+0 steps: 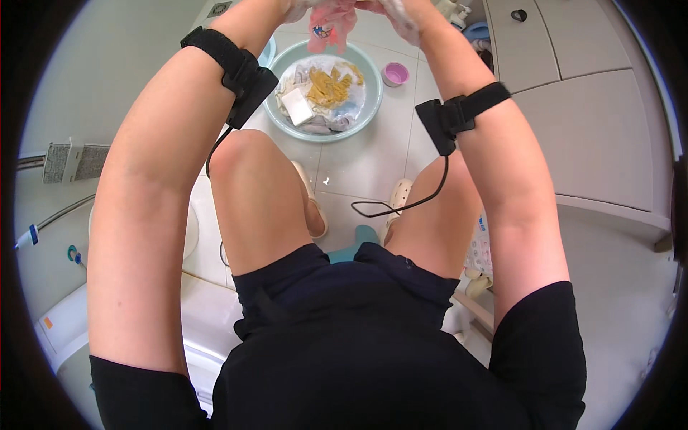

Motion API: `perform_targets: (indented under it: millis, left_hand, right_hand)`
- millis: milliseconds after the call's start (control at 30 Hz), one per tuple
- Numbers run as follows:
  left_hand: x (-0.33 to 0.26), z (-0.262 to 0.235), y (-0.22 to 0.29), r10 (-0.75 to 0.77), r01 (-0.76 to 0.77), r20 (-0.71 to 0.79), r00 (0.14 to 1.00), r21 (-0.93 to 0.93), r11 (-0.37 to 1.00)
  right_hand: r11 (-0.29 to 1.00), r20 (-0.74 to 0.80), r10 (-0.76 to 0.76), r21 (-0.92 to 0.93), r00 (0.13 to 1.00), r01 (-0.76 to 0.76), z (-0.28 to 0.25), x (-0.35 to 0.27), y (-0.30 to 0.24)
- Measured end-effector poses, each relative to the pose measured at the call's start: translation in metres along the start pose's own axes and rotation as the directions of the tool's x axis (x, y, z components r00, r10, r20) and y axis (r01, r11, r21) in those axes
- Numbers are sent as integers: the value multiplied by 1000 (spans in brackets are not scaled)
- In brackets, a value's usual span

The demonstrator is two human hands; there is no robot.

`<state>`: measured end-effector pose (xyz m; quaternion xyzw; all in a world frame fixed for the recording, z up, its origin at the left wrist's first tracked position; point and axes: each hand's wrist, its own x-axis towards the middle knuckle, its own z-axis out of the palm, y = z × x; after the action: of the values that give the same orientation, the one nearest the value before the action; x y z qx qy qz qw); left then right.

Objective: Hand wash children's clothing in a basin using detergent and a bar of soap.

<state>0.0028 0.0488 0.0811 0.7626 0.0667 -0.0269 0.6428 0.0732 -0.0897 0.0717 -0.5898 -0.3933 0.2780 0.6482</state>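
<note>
Pale floor tiles (358, 168) fill the middle of the head view, with a white cabinet (595, 122) along the right side and a white fixture (72, 330) at the lower left. On the tiles stands a light green basin (373, 86), holding wet laundry: a yellow patterned cloth (326, 87) lies on white fabric, and a white bar of soap (297, 107) rests on the left part of the heap. Just to the right of the basin sits a small pink cup (395, 74). The person sits with bare knees apart, feet in pale sandals (312, 204) near the basin, and both forearms reach up to the top edge of the picture, each wearing a black strap with a cable. Above the basin, the left hand (295, 10) and the right hand (401, 18) meet at a pink garment (331, 25), which hangs bunched between them over the far rim. Both hands are closed on the pink cloth, pressed close to each other, and the right one is covered in white suds; the fingers are largely cut off by the frame edge.
</note>
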Motion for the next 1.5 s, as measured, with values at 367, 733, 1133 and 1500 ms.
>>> perform_targets:
  millis: [367, 733, 1133, 1500]
  left_hand:
    - [13, -16, -7, 309, -306, -61, 949, 53, 950]
    - [37, -7, -74, -53, 72, 49, 997, -596, 800]
    - [81, 41, -235, -266, -15, -220, 939, -794, 608]
    - [64, 52, -257, -527, -17, -126, 841, -978, 206]
  right_hand:
    - [950, -257, -289, -194, 922, 244, -10, 11, 59]
    - [927, -386, 110, 373, 916, 46, -5, 8, 88]
    - [828, -231, -243, -556, 942, 77, 33, -14, 157]
    - [778, -348, -196, -624, 917, -71, 48, 6, 221]
